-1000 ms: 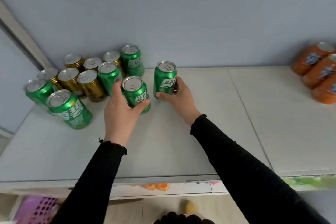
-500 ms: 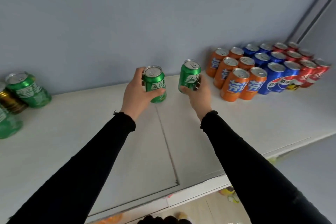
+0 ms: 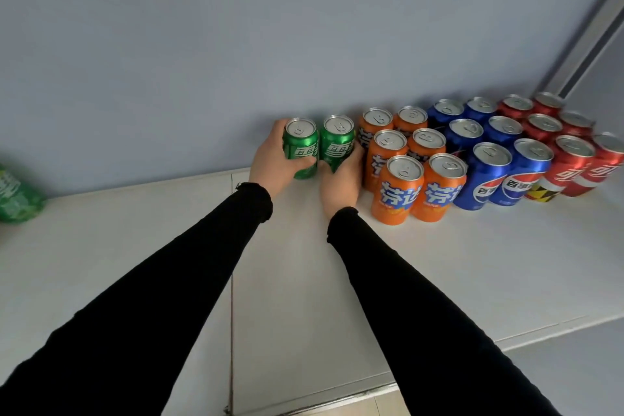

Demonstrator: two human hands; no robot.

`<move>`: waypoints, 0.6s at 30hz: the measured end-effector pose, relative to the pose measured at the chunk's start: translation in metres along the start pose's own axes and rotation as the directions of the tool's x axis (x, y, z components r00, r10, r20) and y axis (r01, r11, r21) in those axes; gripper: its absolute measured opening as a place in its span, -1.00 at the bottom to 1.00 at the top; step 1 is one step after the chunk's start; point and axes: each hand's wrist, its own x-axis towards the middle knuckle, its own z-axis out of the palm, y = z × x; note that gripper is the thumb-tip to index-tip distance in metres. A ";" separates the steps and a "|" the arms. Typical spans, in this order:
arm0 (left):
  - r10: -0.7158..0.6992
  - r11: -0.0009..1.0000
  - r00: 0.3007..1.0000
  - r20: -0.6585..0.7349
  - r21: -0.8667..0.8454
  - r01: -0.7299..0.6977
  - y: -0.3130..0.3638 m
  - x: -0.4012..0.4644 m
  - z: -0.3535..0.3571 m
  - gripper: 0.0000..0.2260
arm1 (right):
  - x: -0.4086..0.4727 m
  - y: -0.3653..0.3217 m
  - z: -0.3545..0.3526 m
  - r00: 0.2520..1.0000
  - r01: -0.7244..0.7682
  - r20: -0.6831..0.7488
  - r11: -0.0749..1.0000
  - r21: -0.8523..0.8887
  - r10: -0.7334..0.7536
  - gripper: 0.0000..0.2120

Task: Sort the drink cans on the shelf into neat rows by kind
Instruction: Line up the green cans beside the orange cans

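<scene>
Green cans (image 3: 319, 145), gripped by both hands (image 3: 305, 176), now touch orange cans (image 3: 410, 159).

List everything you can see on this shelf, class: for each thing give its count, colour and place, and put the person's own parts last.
held cans: 2, green, upright by the wall, left of the orange block, one in each hand
orange cans: 6, orange, two columns of three, right of the green pair
blue cans: 6, blue, two columns, right of the orange
red cans: at least 7, red, far right
loose can: 1, green, left edge, cut off
shelf: 1, white
wall: 1, pale blue-grey, behind
sleeves: 2, black
hands: left and right, each gripping a green can
</scene>
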 end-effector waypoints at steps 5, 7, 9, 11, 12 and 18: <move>-0.007 1.000 1.000 -0.017 -0.028 0.007 0.002 0.001 0.006 -0.39 | 0.003 -0.003 -0.001 1.000 -0.021 0.018 0.999 0.031 0.021 -0.23; -0.019 0.999 1.000 0.001 -0.040 0.019 0.002 0.001 0.005 -0.37 | 0.002 -0.003 -0.002 0.999 -0.016 0.034 1.000 0.016 0.016 -0.18; -0.042 0.997 0.999 0.016 -0.061 0.043 0.001 -0.003 0.004 -0.31 | -0.004 -0.005 -0.004 0.999 -0.016 0.051 1.000 0.016 0.015 -0.15; -0.082 0.994 0.996 0.033 -0.066 0.084 -0.002 -0.011 0.001 -0.20 | -0.013 -0.006 -0.007 0.998 -0.014 0.054 0.999 0.032 0.012 -0.14; -0.114 0.991 0.992 0.049 -0.060 0.116 -0.005 -0.018 -0.002 -0.14 | -0.020 -0.007 -0.009 0.998 -0.008 0.059 0.999 0.038 0.005 -0.14; -0.159 0.983 0.987 -0.032 0.089 0.161 -0.029 -0.087 -0.054 -0.30 | -0.080 -0.027 -0.016 0.973 0.185 0.148 0.983 -0.023 -0.179 -0.29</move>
